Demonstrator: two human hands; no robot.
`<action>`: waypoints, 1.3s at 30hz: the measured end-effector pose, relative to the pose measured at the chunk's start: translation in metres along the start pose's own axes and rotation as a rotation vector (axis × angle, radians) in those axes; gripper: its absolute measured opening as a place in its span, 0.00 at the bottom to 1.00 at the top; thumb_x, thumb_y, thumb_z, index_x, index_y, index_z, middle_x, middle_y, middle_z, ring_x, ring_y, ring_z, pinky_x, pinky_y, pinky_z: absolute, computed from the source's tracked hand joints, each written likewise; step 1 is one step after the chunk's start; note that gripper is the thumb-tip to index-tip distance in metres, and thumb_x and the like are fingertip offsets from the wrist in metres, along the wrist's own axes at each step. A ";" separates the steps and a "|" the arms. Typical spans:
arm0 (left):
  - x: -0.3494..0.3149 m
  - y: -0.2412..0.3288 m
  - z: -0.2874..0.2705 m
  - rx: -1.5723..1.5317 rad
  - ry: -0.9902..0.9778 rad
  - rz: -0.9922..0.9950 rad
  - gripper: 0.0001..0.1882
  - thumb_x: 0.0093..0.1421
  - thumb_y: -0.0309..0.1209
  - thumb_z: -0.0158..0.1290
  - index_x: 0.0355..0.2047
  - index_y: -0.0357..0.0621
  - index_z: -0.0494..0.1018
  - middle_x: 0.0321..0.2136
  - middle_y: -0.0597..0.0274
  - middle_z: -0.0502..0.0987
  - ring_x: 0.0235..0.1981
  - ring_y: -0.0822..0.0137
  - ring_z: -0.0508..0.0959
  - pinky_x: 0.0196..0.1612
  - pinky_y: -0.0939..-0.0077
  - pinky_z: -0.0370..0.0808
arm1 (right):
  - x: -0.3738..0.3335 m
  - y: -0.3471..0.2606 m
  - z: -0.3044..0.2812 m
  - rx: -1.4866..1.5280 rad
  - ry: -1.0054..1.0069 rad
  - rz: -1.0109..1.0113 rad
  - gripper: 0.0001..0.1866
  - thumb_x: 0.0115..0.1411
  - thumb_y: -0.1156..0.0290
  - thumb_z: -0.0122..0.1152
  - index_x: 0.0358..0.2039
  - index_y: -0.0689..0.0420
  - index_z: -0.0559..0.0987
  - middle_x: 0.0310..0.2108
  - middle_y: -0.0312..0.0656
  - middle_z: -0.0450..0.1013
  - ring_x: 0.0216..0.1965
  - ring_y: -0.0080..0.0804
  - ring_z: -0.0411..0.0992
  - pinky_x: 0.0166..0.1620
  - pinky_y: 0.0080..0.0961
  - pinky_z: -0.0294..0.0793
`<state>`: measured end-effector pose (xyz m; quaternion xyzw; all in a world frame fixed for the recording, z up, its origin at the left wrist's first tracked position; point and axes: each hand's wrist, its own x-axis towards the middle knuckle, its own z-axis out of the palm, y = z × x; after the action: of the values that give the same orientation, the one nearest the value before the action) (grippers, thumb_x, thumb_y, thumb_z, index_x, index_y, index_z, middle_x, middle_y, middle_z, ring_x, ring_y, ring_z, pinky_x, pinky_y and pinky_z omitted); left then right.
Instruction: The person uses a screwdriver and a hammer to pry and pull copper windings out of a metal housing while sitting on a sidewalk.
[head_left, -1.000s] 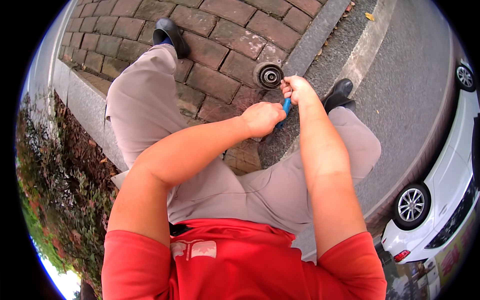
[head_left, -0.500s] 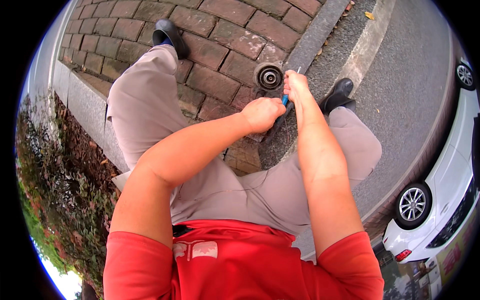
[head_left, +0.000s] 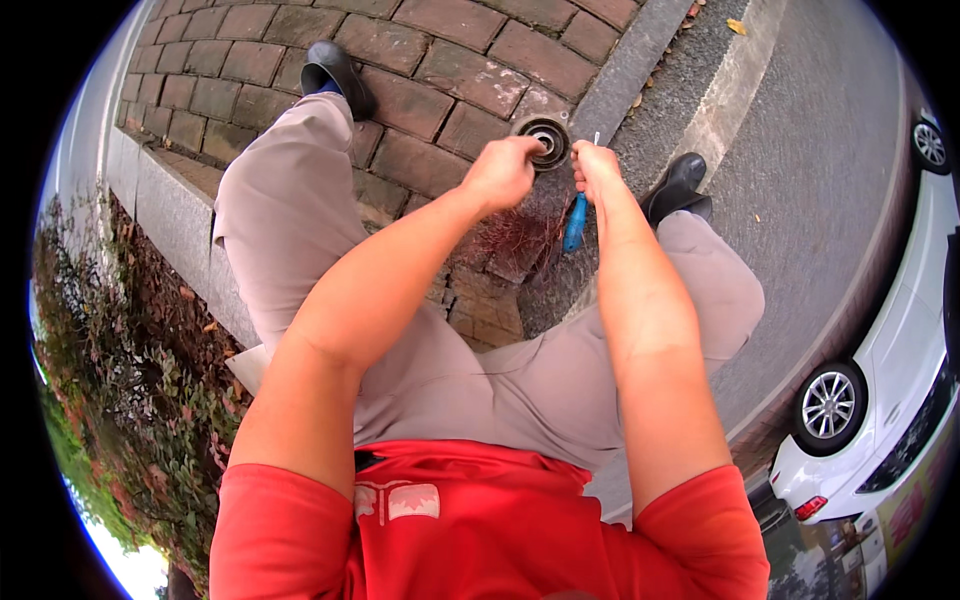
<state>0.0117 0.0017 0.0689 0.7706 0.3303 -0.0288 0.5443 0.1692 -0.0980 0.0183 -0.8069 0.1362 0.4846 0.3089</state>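
A round metal part with a dark outer ring and a bright ringed centre rests by the edge of the brick paving. My left hand is at its left side, fingers curled onto the rim and toward the centre; the fingertips are partly hidden. Just right of the part, my right hand is closed around a screwdriver with a blue handle. The handle points back toward me, and a thin light shaft tip shows beyond the fist. Below my left hand lies a tangle of fine reddish strands.
My legs spread around the work spot, with dark shoes on both sides. A stone kerb separates brick paving from the asphalt road. A white car stands at right; shrubs grow at left.
My left hand has left the screwdriver handle and moved up and left onto the round metal part. The blue handle now shows below my right hand, which has stayed nearly in place.
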 end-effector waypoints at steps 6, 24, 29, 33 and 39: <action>0.035 -0.030 0.009 0.411 -0.026 -0.067 0.46 0.50 0.30 0.66 0.67 0.54 0.54 0.69 0.58 0.51 0.67 0.53 0.57 0.64 0.61 0.64 | 0.000 0.005 0.001 -0.188 0.064 -0.007 0.13 0.58 0.64 0.57 0.23 0.60 0.77 0.15 0.35 0.63 0.15 0.25 0.59 0.19 0.28 0.57; 0.048 -0.036 0.033 0.349 -0.047 -0.053 0.48 0.46 0.27 0.67 0.66 0.59 0.56 0.64 0.57 0.59 0.63 0.56 0.63 0.60 0.63 0.69 | -0.001 0.000 0.039 0.276 0.187 -0.237 0.10 0.53 0.71 0.58 0.23 0.67 0.79 0.24 0.42 0.76 0.25 0.28 0.72 0.32 0.29 0.71; 0.047 -0.046 0.037 0.293 -0.025 -0.062 0.48 0.45 0.27 0.68 0.66 0.61 0.57 0.65 0.60 0.59 0.64 0.56 0.62 0.62 0.63 0.67 | -0.025 -0.006 0.040 0.235 0.114 -0.309 0.09 0.54 0.73 0.57 0.21 0.64 0.76 0.22 0.37 0.74 0.23 0.24 0.69 0.28 0.27 0.69; 0.049 -0.052 0.034 0.157 -0.022 -0.082 0.49 0.42 0.28 0.69 0.64 0.59 0.59 0.65 0.62 0.60 0.62 0.57 0.65 0.61 0.63 0.68 | -0.055 -0.007 0.044 0.093 0.117 -0.425 0.10 0.55 0.70 0.59 0.21 0.63 0.77 0.20 0.33 0.72 0.22 0.21 0.66 0.27 0.26 0.66; 0.053 -0.077 0.034 0.066 -0.094 -0.025 0.52 0.33 0.31 0.73 0.62 0.50 0.63 0.65 0.56 0.60 0.61 0.54 0.67 0.62 0.65 0.67 | -0.077 0.002 0.027 -0.110 0.082 -0.482 0.13 0.56 0.69 0.60 0.17 0.60 0.74 0.17 0.29 0.67 0.21 0.18 0.61 0.26 0.24 0.61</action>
<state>0.0222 0.0123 -0.0291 0.7816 0.3131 -0.0827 0.5332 0.1115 -0.0885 0.0754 -0.8508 -0.0743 0.3703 0.3655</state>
